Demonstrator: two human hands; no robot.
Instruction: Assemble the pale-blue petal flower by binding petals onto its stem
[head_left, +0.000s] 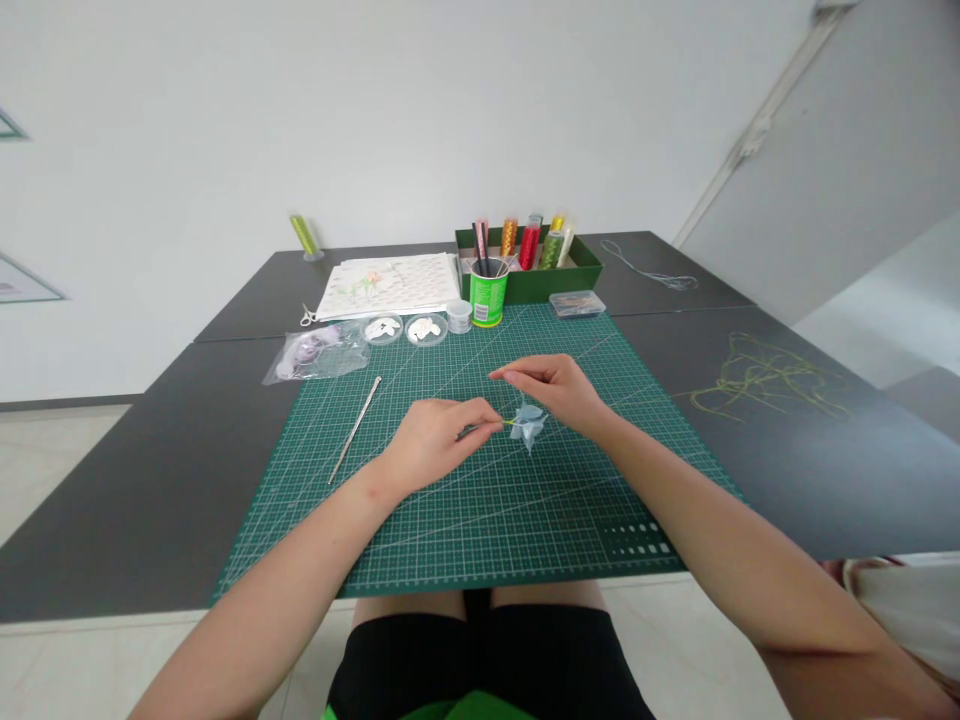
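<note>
Over the green cutting mat (450, 540), my left hand (439, 440) pinches the thin yellow-green stem of a pale blue artificial flower (529, 430). The flower's petals point to the right, away from the fingertips. My right hand (561, 390) is just above and behind the flower, thumb and forefinger pressed together. Whatever is between those fingertips, if anything, is too small to make out. A slim silvery tool (355, 430) lies on the mat to the left of my left hand.
Behind the hands stand a green can (488, 300) of tools and a green box (532, 288) of thread spools. Dishes of white pieces (426, 330), a plastic bag (319, 352) and white sheets (397, 285) lie back left. Loose yellow-green thread (765, 385) lies right.
</note>
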